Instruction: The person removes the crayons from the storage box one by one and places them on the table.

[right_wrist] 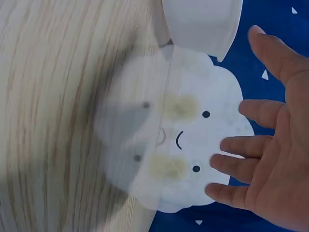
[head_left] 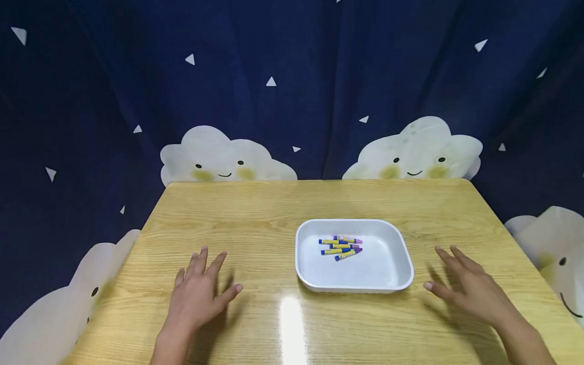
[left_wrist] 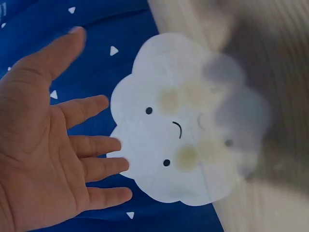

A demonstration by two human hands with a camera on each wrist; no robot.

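A white plastic tray (head_left: 383, 289) stands on the wooden table, right of its middle. Inside it, several crayons (head_left: 349, 254) with yellow and blue wrappers lie in a loose cluster, left of the tray's centre; pink and purple tips show. To the left of the tray, my left hand (head_left: 195, 296) hovers above the table with fingers spread, holding nothing. My right hand (head_left: 474, 291) is off the tray's right side, fingers extended and apart from it. Both wrist views show bare palms, the left hand (left_wrist: 53, 150) and the right hand (right_wrist: 275, 150). A tray edge (right_wrist: 203, 24) appears in the right wrist view.
The light wood table (head_left: 228, 213) reaches back to a dark blue curtain (head_left: 255, 45) printed with white triangles and smiling clouds. A bright light reflection lies on the tabletop in front of the tray. Hand shadows fall on the wood.
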